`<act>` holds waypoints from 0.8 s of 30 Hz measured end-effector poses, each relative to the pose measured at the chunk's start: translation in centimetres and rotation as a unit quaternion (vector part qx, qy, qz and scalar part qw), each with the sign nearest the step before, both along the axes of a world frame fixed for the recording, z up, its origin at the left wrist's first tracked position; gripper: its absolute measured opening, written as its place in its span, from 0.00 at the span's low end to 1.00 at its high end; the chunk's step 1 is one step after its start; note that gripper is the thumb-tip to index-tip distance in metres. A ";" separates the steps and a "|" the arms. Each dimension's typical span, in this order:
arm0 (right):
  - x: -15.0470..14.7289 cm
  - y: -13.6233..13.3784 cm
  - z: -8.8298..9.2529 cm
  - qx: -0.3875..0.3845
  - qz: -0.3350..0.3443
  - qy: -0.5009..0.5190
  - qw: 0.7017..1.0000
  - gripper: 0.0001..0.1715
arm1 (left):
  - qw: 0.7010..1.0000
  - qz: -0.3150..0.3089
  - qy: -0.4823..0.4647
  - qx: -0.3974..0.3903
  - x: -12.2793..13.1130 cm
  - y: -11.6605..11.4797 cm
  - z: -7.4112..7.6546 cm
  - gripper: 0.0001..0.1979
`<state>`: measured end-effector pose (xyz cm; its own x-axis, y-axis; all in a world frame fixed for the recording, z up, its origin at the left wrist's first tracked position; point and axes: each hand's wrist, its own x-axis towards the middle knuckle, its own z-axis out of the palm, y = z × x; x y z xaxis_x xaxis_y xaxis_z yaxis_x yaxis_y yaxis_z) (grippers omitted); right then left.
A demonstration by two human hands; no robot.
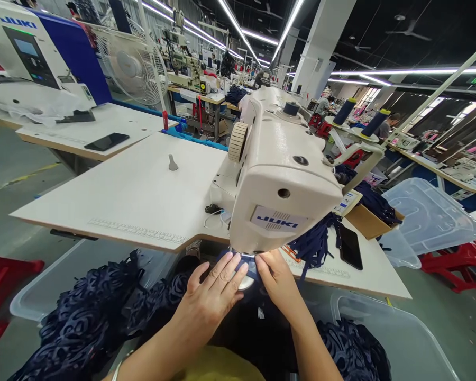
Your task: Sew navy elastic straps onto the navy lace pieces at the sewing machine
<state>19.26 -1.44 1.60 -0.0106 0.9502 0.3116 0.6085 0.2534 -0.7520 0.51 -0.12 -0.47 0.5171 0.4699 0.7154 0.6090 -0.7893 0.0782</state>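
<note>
A cream sewing machine [280, 169] stands on a white table [138, 196] in front of me. My left hand [212, 293] lies flat with fingers stretched out on dark navy fabric [257, 317] just below the machine's head. My right hand [275, 275] rests beside it with fingers pressed down on the same fabric near the needle, which the head hides. A pile of navy lace pieces [91, 312] lies at my lower left, partly in a clear bin [35, 301].
Navy strips [315, 241] hang off the table by a black phone [349, 247]. A cardboard box [367, 219] and clear plastic bins [428, 217] stand to the right, with a red stool [458, 262]. Another phone [106, 141], a fan [133, 66] and more machines lie behind.
</note>
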 end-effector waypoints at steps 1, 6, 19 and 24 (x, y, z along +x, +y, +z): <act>0.0 0.1 0.1 -0.003 -0.001 -0.002 1.000 0.13 | 1.000 0.005 -0.009 -0.005 0.1 -0.1 -0.1 0.19; -0.1 0.3 0.1 -0.009 -0.010 -0.011 1.000 0.14 | 1.000 0.022 -0.015 -0.008 0.5 -0.3 -0.7 0.18; 0.0 1.0 -0.4 -0.009 -0.007 0.020 1.000 0.16 | 0.999 0.054 0.003 -0.004 0.8 -0.7 -1.0 0.21; -0.1 1.0 -0.2 -0.009 -0.002 0.031 0.999 0.14 | 0.998 0.052 0.016 0.021 0.7 -0.5 -0.3 0.18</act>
